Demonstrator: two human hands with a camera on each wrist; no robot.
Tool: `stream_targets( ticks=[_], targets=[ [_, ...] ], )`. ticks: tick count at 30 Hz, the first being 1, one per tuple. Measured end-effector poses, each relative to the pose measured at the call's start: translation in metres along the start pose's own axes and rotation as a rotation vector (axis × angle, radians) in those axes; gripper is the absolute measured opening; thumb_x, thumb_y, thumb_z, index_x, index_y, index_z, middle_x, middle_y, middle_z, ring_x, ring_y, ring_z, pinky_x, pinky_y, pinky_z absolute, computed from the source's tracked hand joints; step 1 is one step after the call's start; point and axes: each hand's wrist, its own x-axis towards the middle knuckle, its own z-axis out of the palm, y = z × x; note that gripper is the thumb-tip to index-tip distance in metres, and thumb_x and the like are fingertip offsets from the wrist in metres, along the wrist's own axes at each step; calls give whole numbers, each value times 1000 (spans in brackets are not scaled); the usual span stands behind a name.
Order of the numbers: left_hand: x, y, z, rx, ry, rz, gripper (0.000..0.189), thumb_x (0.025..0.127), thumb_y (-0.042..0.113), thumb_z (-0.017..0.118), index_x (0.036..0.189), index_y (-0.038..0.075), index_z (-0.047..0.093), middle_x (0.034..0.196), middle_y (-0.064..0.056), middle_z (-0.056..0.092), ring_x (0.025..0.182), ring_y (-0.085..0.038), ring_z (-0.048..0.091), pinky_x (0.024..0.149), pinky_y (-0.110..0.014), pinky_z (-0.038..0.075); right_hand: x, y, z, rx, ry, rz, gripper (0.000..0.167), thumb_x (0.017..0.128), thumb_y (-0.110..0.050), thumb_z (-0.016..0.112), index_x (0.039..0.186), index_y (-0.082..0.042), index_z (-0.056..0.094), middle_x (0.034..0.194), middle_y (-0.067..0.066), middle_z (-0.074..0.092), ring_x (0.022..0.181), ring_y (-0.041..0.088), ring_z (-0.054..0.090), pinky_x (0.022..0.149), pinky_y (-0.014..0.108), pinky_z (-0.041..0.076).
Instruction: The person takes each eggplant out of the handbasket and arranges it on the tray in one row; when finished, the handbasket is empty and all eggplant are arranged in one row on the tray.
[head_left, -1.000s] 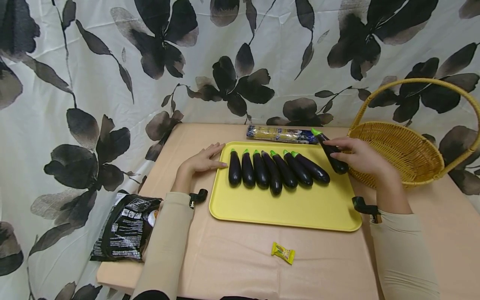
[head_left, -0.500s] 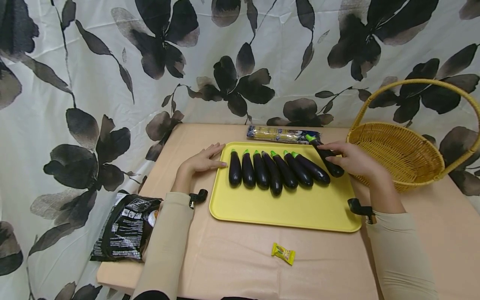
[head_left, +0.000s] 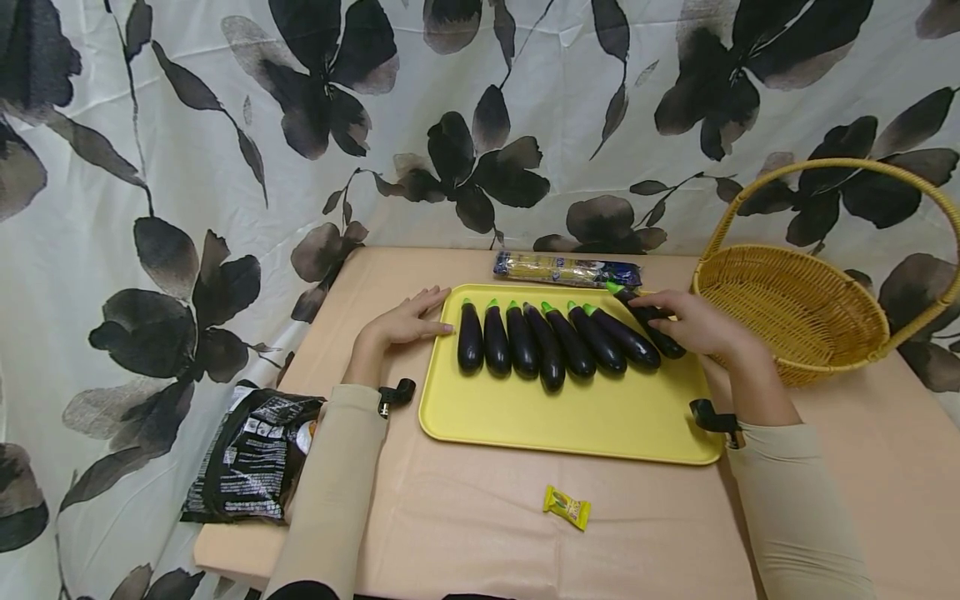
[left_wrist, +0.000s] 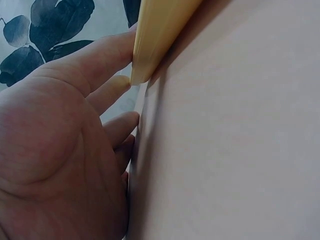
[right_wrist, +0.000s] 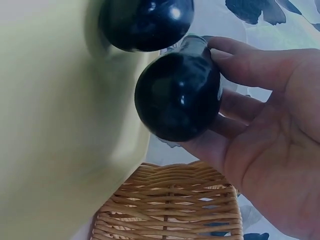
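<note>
My right hand (head_left: 697, 323) holds a dark purple eggplant (head_left: 647, 318) with a green stem end, at the upper right of a yellow tray (head_left: 555, 425). In the right wrist view, thumb and fingers curl around this eggplant (right_wrist: 177, 97), and its rounded end faces the camera. Just left of it lies a row of several more eggplants (head_left: 551, 346), side by side on the tray, stems pointing away. At the tray's upper left edge rests my left hand (head_left: 399, 323), its fingers extended. The left wrist view shows these fingers touching the tray's rim (left_wrist: 150, 45).
A yellow wicker basket (head_left: 787, 300) with a tall handle stands right of the tray. Behind the tray lies a long clear and blue packet (head_left: 558, 268). A black printed bag (head_left: 251, 454) sits by the left sleeve. Nearer lies a small yellow wrapped piece (head_left: 567, 507).
My right hand has moved left with the eggplant, bringing it down beside the right end of the row. The left hand and tray have stayed in place.
</note>
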Motion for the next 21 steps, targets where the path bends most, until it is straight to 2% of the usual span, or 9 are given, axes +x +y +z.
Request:
stream_targets(
  ticks=[3,6,10,14,18,21],
  targets=[
    [0,0,0,-1,1,0,91,95,55,70,167,26,24,177,-5,7,164,-25,-4,134,-51,-5,0,-1,1,-13,-11,0,45,106,-2,52,150,-4,55,154,29,48,144,50,42,116,69,38],
    [-1,0,0,2,1,1,91,95,54,71,168,25,24,177,-5,7,164,-26,-4,133,-52,-6,1,-1,2,-18,-16,-3,45,105,-1,51,150,-4,55,153,31,48,137,47,49,106,62,46],
    [-1,0,1,-1,2,-6,91,94,54,71,168,26,24,177,-4,7,164,-25,-4,133,-52,-6,1,0,5,-9,-22,-8,45,104,1,50,149,-3,55,152,32,49,127,42,52,94,53,45],
    [-1,1,1,-7,5,-18,91,94,55,70,167,27,24,177,-2,7,164,-23,-4,134,-50,-5,2,2,7,2,-31,-8,46,105,1,49,151,-3,54,154,31,47,138,44,48,102,55,45],
    [-1,0,1,-11,8,-22,92,94,56,71,168,27,24,177,-2,7,164,-23,-4,134,-50,-5,3,3,9,-1,-49,10,47,105,1,47,151,-4,54,155,31,47,131,41,51,97,51,46],
    [-1,0,1,-11,9,-17,92,94,56,70,168,27,23,177,-2,7,164,-23,-4,134,-51,-5,4,4,9,-15,-74,15,45,105,0,47,150,-4,55,154,32,48,130,42,52,98,52,47]
  ],
)
